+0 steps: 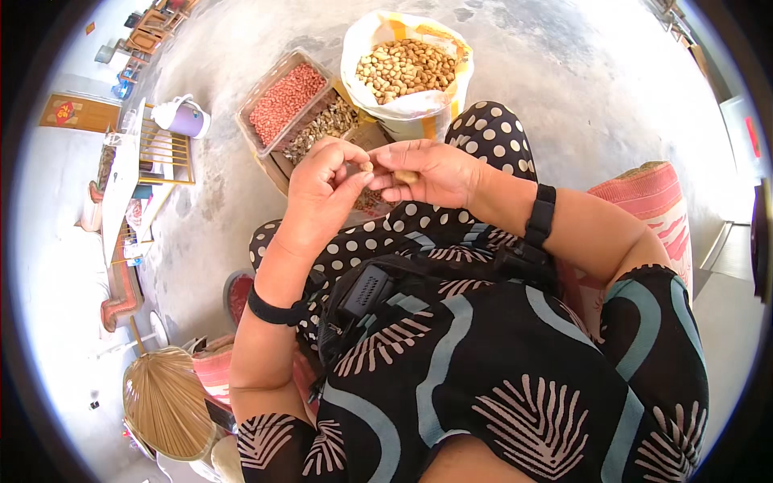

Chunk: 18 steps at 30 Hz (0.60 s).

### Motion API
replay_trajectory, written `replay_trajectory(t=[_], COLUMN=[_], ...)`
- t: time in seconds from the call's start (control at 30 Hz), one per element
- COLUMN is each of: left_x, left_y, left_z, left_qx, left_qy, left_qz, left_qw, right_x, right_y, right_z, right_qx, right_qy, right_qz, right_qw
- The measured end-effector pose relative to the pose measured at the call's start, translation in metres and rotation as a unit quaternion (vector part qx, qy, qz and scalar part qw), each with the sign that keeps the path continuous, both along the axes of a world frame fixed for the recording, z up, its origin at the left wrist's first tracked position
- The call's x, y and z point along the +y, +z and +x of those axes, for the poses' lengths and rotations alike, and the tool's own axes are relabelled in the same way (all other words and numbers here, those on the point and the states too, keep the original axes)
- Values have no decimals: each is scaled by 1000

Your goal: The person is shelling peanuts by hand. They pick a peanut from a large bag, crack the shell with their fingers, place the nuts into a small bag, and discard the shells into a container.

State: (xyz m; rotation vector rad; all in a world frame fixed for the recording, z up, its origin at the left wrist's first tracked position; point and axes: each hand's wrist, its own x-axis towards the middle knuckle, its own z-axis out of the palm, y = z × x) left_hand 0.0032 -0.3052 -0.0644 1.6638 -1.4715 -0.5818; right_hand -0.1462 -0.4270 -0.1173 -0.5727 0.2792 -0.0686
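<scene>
My left hand (323, 184) pinches a small peanut piece (366, 166) between thumb and forefinger; whether it is shell or whole pod I cannot tell. Fingertips of my right hand (444, 172) meet it from the other side, and an unshelled peanut (406, 176) lies in that hand's curled fingers. Beneath both hands is a cardboard box with broken peanut shells (323, 130). A clear plastic tub (240, 115) of shelled red peanuts (287, 102) sits over its far left part. Beyond my right hand stands an open woven sack (362, 33) full of unshelled peanuts (404, 69).
My knees in polka-dot trousers (492, 130) flank the box closely. Red-and-white patterned padding (646, 205) shows beside me. To the left are a lavender thermos jug (184, 118), a rack with yellow bars (166, 142) and a palm-leaf fan (166, 401).
</scene>
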Motion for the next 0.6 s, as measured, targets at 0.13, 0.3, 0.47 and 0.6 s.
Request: replay_trajectory(t=[0.13,0.3,0.47,0.6], left_x=[2,6,12,13], left_y=[2,7,6,9], left_z=[-3,-8,2,-1], left_qx=[-13,5,73,84], left_qy=[9,21,4,6], left_qz=[-25,-3,5,1], left_qw=[1000,1000,997,996], right_x=[3,4,7,7], right_y=[-8,-9,-3,1], right_z=[4,5,5,4], right_qx=[-34,-28,-39,-54], right_qy=[32,11,10,12], right_qz=[-27,-66,-78,-103], right_qw=[999,997,996,993])
